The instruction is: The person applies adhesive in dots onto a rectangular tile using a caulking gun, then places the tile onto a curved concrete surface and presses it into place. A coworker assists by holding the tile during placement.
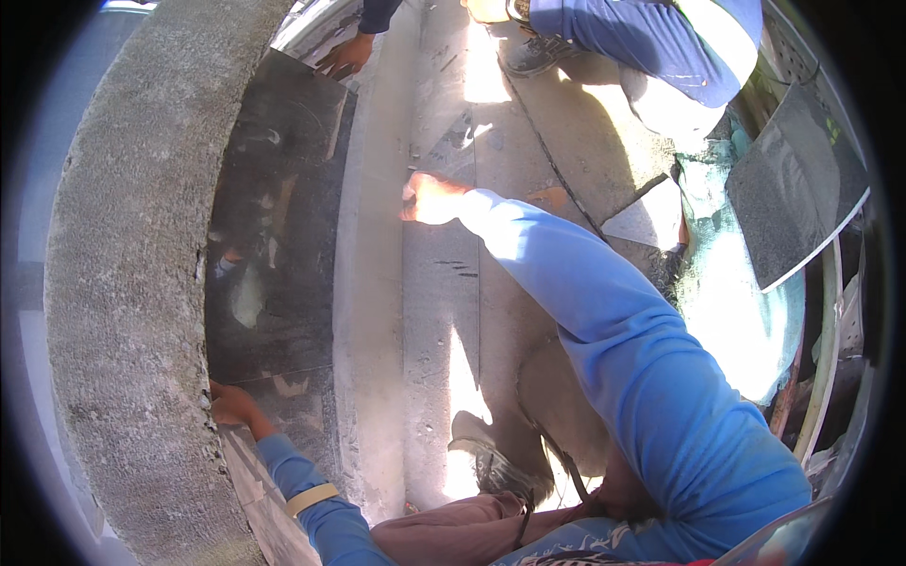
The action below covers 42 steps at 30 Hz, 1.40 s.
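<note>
A dark, smooth slab (283,217) with pale smears lies lengthwise between a rough concrete wall (132,264) and a pale raised ledge (368,255). My left hand (236,407) reaches to the wall side of the slab, near a seam across its near part. Its fingertips are hidden against the wall's edge, so I cannot see their grip. Stretched forward, my right hand (436,198) is closed in a fist at the ledge's right edge. Whatever it holds, if anything, is hidden. Another person's hand (347,57) rests by the slab's far end.
A person in blue (651,47) crouches at the far right, a dark shoe (540,55) on the grey floor slabs (510,236). On the right, a dark grey tile (797,179) leans over pale greenish sheeting (731,292). A triangular offcut (646,215) lies near it. My own shoe (500,472) is below.
</note>
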### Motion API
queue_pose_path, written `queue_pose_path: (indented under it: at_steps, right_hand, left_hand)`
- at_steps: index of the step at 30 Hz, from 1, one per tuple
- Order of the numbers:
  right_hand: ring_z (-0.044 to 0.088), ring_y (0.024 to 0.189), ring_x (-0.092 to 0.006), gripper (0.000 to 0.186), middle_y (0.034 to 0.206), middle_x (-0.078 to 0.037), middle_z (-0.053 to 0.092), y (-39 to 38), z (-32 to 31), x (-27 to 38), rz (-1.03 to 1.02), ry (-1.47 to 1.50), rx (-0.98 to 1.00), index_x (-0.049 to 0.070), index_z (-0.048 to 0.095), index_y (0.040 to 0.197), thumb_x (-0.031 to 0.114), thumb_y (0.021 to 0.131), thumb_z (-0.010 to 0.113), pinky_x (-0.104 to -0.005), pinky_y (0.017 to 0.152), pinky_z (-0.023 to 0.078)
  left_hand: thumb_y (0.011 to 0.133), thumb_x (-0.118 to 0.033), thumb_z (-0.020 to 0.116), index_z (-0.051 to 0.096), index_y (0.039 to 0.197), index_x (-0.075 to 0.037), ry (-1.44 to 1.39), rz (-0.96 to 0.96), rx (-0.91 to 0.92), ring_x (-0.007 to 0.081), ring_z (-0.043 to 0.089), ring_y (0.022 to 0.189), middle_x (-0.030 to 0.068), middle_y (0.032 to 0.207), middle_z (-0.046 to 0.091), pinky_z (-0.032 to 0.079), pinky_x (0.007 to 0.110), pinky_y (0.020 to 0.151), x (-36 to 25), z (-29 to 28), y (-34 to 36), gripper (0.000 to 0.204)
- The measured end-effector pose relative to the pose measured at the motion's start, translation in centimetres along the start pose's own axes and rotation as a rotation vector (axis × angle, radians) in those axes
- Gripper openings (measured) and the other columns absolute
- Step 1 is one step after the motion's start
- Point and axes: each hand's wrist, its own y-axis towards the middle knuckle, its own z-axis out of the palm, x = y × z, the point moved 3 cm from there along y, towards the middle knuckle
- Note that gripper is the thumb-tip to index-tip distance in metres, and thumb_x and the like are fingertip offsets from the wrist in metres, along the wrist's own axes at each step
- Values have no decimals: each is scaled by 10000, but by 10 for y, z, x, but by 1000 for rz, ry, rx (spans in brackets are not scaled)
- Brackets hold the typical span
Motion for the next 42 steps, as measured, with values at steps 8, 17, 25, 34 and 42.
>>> queue_pose_path:
  at_steps: [8,17,25,34,42]
  right_hand:
    - [617,1161,-349,564,1199,-246,657,6,9,-26,-68,94,74,-69,607,1260,332,876,708,-402,981,487]
    - [591,1182,-369,366,1226,-201,634,-32,-106,-120,116,-270,128,25,645,1174,231,872,667,-441,957,503]
    - [485,1296,-332,503,1315,-188,574,-146,-108,-285,75,-898,145,84,585,1292,384,894,646,-473,1085,366]
    - [353,1429,-289,819,1515,-191,402,-216,-137,-305,445,-494,168,135,371,1504,576,855,606,-454,1177,258]
    - [187,1492,-376,937,1590,-224,234,-210,-131,-307,276,-612,54,107,310,1537,640,828,612,-530,1209,114]
  left_hand:
    - [977,-320,599,609,1087,31,272,83,-42,347,676,932,206,1063,659,533,436,767,74,39,22,368]
    - [961,-215,591,495,1227,37,345,-52,229,333,623,1058,212,1212,571,496,407,882,49,10,11,378]
    - [947,-121,583,394,1350,43,426,-99,407,320,576,1170,218,1345,494,464,381,984,23,-13,8,474]
    - [932,-16,575,280,1490,50,640,66,667,306,522,1296,224,1494,406,427,352,1099,-27,-13,5,634]
    - [971,-182,596,353,1431,4,845,508,364,251,647,1135,156,1235,638,556,386,849,54,32,41,552]
